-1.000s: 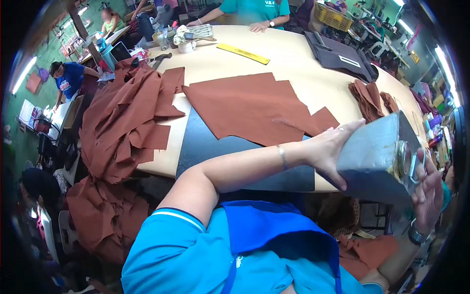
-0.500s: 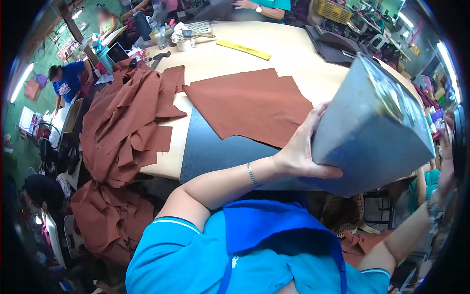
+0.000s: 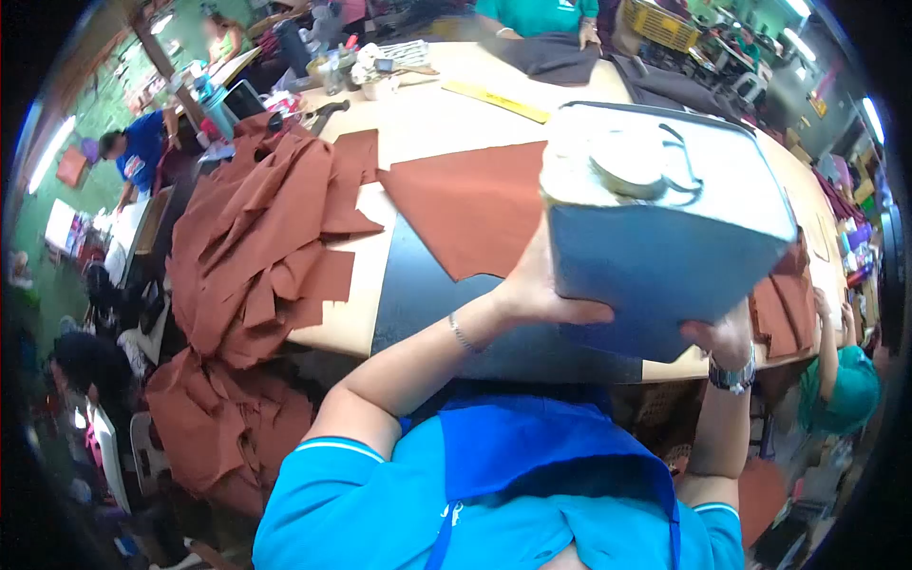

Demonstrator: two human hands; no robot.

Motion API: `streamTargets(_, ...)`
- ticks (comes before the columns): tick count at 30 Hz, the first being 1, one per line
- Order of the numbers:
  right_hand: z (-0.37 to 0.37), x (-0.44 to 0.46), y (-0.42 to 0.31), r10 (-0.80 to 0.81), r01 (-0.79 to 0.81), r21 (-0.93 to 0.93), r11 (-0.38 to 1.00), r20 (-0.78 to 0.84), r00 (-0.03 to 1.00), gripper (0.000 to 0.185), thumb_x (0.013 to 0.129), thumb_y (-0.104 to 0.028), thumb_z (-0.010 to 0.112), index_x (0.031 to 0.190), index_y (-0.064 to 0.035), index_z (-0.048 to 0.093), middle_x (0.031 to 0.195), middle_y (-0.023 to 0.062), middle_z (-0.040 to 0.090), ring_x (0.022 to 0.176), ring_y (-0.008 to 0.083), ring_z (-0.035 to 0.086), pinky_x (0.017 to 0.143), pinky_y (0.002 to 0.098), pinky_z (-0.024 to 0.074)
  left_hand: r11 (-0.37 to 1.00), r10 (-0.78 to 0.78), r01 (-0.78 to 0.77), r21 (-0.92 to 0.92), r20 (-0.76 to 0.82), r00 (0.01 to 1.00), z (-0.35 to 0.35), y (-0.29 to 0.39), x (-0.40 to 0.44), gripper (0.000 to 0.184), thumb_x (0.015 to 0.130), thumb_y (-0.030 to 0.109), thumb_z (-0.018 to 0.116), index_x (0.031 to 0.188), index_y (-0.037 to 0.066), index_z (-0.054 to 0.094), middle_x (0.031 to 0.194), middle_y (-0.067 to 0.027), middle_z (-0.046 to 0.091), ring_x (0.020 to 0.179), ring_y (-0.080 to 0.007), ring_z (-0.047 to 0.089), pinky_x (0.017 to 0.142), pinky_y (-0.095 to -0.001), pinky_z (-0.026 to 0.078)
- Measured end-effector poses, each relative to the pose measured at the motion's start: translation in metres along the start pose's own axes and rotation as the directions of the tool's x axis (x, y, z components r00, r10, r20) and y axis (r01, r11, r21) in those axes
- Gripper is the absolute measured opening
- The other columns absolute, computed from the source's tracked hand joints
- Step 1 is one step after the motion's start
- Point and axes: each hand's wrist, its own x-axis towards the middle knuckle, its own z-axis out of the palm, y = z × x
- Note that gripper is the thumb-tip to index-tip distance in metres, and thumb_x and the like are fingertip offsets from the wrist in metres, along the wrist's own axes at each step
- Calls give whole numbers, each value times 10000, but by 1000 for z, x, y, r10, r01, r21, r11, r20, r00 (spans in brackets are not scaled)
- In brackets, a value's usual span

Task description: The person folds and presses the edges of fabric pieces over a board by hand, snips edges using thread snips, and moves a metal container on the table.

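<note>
A large square metal tin (image 3: 655,261) is held up in front of me above the table edge, its top tilted into view with a round cap and a wire handle. My left hand (image 3: 543,290) grips its left side, thumb across the near face. On the lower right, my right hand (image 3: 727,334) is closed round its side, with the fingers mostly hidden. Behind the tin a cut piece of reddish-brown fabric (image 3: 470,204) lies partly over a black board (image 3: 427,328) on the table (image 3: 418,119).
A heap of reddish-brown fabric (image 3: 256,237) covers the table's left side, with more fabric (image 3: 228,418) below. A yellow ruler (image 3: 496,101) and dark fabric (image 3: 546,59) lie at the back. Another person (image 3: 541,17) stands across the table; brown fabric (image 3: 787,304) is at right.
The tin has moved left and turned so its capped top shows. My right hand has come in from the far right and taken hold of it. The person opposite now handles dark fabric.
</note>
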Motion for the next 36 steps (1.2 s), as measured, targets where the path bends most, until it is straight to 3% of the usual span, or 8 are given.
streamTargets(4,9,17,-11,31,-25,-57,998,109,994,857,586,-355,887,1285,17,559,1219,158,624,1118,291,585,981,420,451,987,-77,85,133,-70,995,-11,-7,-11,991,551,296,913,1352,-27,428,1303,-168,537,1215,-293,510,1063,-426,396)
streamTargets(10,21,21,19,-50,43,86,995,78,996,1394,561,-384,944,1545,-12,30,1460,199,399,1368,336,385,1156,446,288,993,-119,119,-3,-10,993,-38,-24,-20,761,582,133,886,1256,-27,570,1193,-108,631,1115,-227,584,973,-382,479)
streamTargets(19,8,33,24,-89,73,112,991,152,984,1447,583,-377,957,1561,-80,-68,1519,240,345,1392,350,391,1148,429,333,993,-70,60,-100,-94,993,-33,-37,-12,640,626,232,867,1156,-19,612,1066,-74,657,977,-200,624,850,-348,513)
streamTargets(25,2,28,26,-105,119,247,962,-66,992,1384,597,-286,956,1574,-96,-6,1536,202,314,1399,296,371,1146,423,331,992,-109,107,-69,-22,994,-27,-32,16,618,661,280,865,1128,-30,603,1009,-71,655,931,-184,630,820,-333,517)
streamTargets(28,-14,18,17,-82,117,138,983,-236,968,1358,594,-272,955,1573,-87,32,1519,193,325,1391,283,369,1152,415,313,981,-150,149,124,2,989,-17,-32,45,845,682,326,874,1327,-56,485,1229,-156,598,1156,-251,579,986,-381,469)
streamTargets(31,-31,7,27,-180,163,-76,984,-396,900,1303,578,-305,948,1562,-60,129,1495,214,358,1383,302,378,1148,413,315,933,-39,37,358,-2,999,-4,-64,55,1102,697,346,876,1503,-59,244,1495,-233,377,1423,-308,341,1166,-412,288)
streamTargets(32,-41,1,36,-236,153,-223,963,-416,878,1294,575,-315,945,1559,-58,144,1495,219,360,1384,310,379,1147,418,316,936,-148,119,332,63,987,-4,-69,57,1212,703,319,874,1552,-37,86,1603,-246,161,1514,-314,99,1225,-409,122)
streamTargets(36,-63,-18,49,-350,94,-503,859,-443,826,1268,562,-340,929,1555,-75,187,1507,222,358,1381,337,389,1140,458,323,917,-154,78,392,167,974,17,-78,73,1101,756,269,822,1575,41,123,1605,-217,204,1512,-306,151,1215,-420,159)
